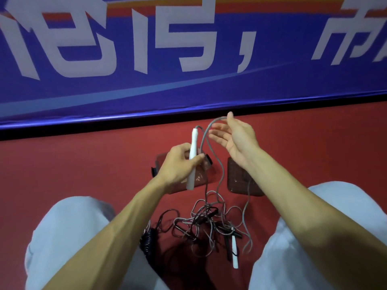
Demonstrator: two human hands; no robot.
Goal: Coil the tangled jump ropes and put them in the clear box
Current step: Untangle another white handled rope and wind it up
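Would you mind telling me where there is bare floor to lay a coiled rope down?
Bare red floor lies left of the clear box up to the banner, and right of the second clear piece. Crowded: the rope tangle fills the gap between the knees, and grey cord hangs between the clear pieces.

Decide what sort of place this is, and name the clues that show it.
Probably a sports hall or gym: a red floor, a big blue banner with white characters along the wall, and tangled jump ropes lying on that floor.
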